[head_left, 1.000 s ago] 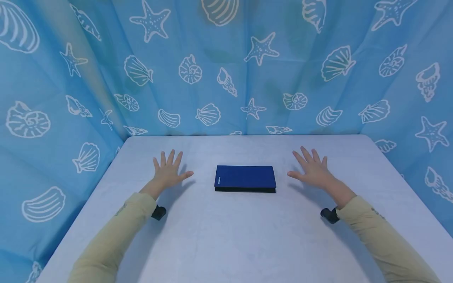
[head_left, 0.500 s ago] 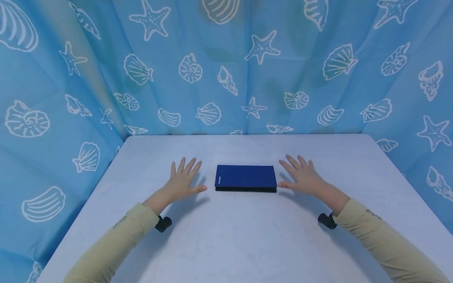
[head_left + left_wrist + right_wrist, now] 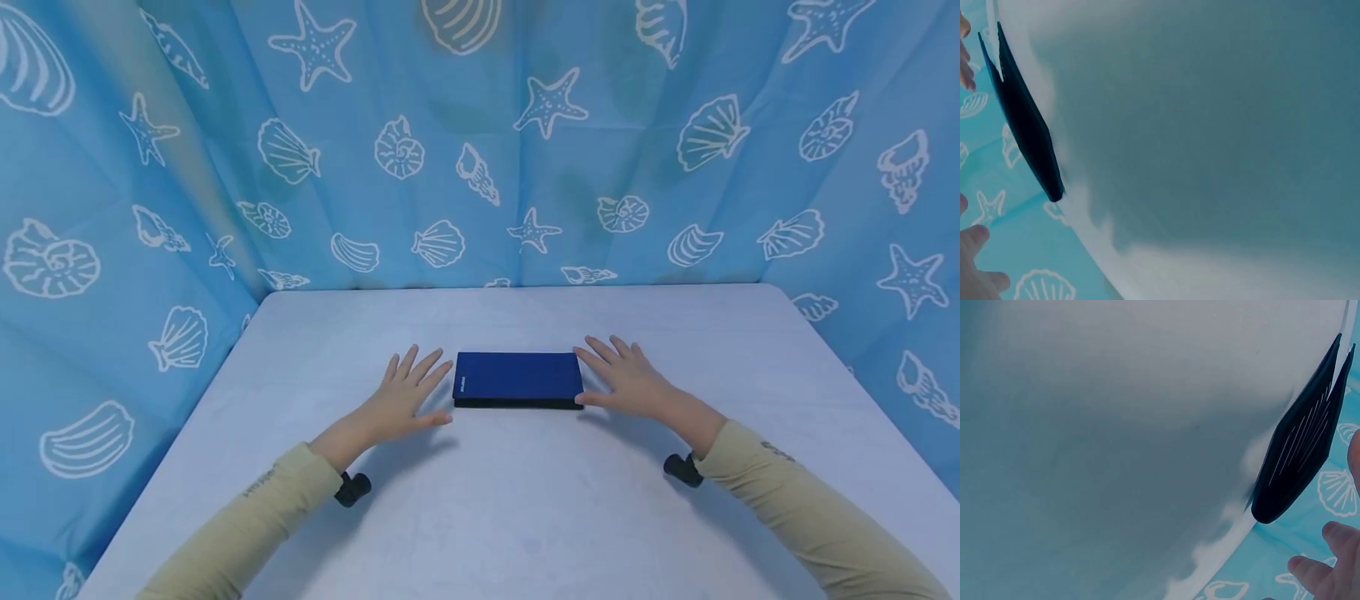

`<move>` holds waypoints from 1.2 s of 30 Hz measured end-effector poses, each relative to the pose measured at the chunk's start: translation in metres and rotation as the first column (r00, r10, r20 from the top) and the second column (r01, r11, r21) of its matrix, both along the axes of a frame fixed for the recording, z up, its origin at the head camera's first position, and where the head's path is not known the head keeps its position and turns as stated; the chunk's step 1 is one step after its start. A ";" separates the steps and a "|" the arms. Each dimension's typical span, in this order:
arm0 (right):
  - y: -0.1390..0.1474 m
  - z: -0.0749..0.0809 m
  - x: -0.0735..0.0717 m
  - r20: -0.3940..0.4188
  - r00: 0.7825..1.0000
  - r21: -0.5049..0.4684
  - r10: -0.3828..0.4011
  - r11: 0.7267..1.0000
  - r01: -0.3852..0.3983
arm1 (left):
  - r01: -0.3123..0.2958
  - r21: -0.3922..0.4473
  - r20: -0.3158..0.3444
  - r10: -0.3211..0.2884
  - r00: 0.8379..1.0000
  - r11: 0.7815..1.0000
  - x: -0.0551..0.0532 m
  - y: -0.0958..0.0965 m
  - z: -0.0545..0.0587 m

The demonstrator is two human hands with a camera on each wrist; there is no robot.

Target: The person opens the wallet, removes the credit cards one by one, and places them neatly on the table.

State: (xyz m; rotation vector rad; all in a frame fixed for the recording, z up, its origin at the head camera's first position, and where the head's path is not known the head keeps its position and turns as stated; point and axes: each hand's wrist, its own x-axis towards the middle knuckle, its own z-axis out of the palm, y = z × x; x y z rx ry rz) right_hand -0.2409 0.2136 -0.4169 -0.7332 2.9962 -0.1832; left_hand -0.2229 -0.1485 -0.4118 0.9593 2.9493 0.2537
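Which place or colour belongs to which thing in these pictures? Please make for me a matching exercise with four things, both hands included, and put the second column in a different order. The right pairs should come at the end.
Column one
1. wallet
2. left hand
3. right hand
4. curtain

Column two
A. light blue with white shells and starfish
B. spread, by the wallet's left end
C. dark blue on top, with a black edge
D. spread, by the wallet's right end

Right pairs
1-C, 2-B, 3-D, 4-A
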 end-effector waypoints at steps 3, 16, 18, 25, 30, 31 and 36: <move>-0.003 0.000 -0.001 0.009 1.000 -0.004 0.007 1.000 -0.007 | 0.037 0.006 -0.005 -0.037 0.999 0.999 0.003 0.002 0.001; -0.013 0.000 -0.006 0.021 0.998 -0.026 0.053 0.998 -0.053 | 0.147 -0.044 0.117 -0.141 0.983 0.988 0.009 0.006 0.001; -0.014 -0.001 -0.007 0.021 0.998 -0.023 0.060 0.998 -0.060 | 0.160 -0.041 0.133 -0.153 0.979 0.986 0.010 0.006 0.001; -0.018 -0.005 -0.007 0.036 0.998 0.000 0.060 0.998 -0.060 | 0.210 -0.069 0.188 -0.194 0.963 0.975 0.014 0.009 -0.003; -0.021 -0.006 -0.007 0.031 0.997 0.017 0.072 0.997 -0.073 | 0.224 -0.090 0.213 -0.201 0.956 0.970 0.014 0.010 -0.007; -0.021 -0.007 -0.008 0.031 0.997 0.020 0.074 0.997 -0.075 | 0.224 -0.094 0.213 -0.200 0.956 0.970 0.014 0.011 -0.007; -0.024 -0.008 -0.009 0.034 0.996 0.034 0.077 0.996 -0.078 | 0.223 -0.114 0.237 -0.192 0.952 0.968 0.014 0.010 -0.008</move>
